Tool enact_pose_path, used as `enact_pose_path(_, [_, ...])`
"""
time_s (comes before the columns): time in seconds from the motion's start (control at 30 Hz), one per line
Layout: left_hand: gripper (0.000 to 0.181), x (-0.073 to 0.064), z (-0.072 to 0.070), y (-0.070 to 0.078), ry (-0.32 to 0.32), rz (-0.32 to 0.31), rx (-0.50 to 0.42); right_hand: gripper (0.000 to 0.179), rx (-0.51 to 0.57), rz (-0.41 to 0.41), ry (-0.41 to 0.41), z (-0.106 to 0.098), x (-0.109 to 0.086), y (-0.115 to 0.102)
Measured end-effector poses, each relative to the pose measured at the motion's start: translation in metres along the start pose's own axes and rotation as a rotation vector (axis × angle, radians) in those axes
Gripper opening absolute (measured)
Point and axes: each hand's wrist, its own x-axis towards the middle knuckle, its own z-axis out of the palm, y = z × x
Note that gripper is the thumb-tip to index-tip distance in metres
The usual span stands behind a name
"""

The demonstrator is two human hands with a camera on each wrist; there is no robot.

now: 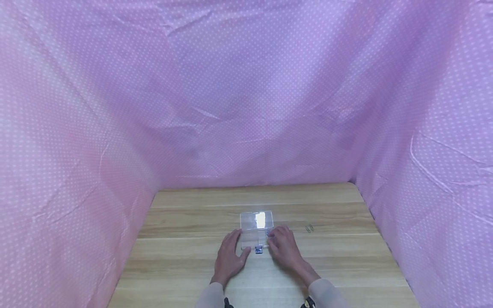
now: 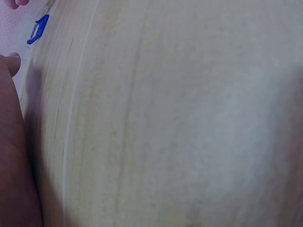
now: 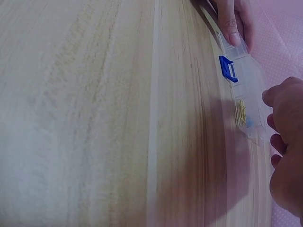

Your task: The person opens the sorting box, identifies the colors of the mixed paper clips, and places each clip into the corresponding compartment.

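A clear plastic box (image 1: pixel 249 239) with compartments lies on the table, its hinged lid (image 1: pixel 248 220) folded open toward the back. A blue latch (image 1: pixel 259 250) hangs at the front wall. My left hand (image 1: pixel 229 259) holds the box at its left front corner, thumb on the front edge, fingers along the left side. Over the right-hand compartments, my right hand (image 1: pixel 284 248) reaches in with bent fingers; its fingertips are partly hidden, and I cannot tell whether they pinch something. Yellow paper clips (image 3: pixel 242 112) show through the box wall, with something bluish beside them.
Two greenish paper clips (image 1: pixel 309 228) lie on the wood-grain table (image 1: pixel 185 252) to the right of the box. Pink dotted cloth (image 1: pixel 254 141) hangs behind the table and along both sides.
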Motion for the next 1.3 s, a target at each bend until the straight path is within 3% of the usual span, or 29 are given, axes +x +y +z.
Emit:
enact_pose_path(0.17, [0.075,0.000,0.000,0.001,-0.003,-0.001,0.008,0.022,0.025,0.009,-0.008,-0.002,-0.002,0.001])
enact_pose_path(0.47, [0.075,0.002,-0.002,0.003,-0.018,-0.018,-0.010,0.043,0.085,0.116,-0.033,-0.014,-0.008,0.004])
enact_pose_path(0.87, [0.076,0.001,0.001,0.000,-0.019,-0.023,-0.007,0.050,0.088,0.151,-0.020,-0.028,-0.013,0.018])
enact_pose_path(1.3, [0.075,0.000,0.001,0.000,-0.008,-0.011,-0.025,0.046,0.079,0.141,0.101,-0.048,-0.016,0.047])
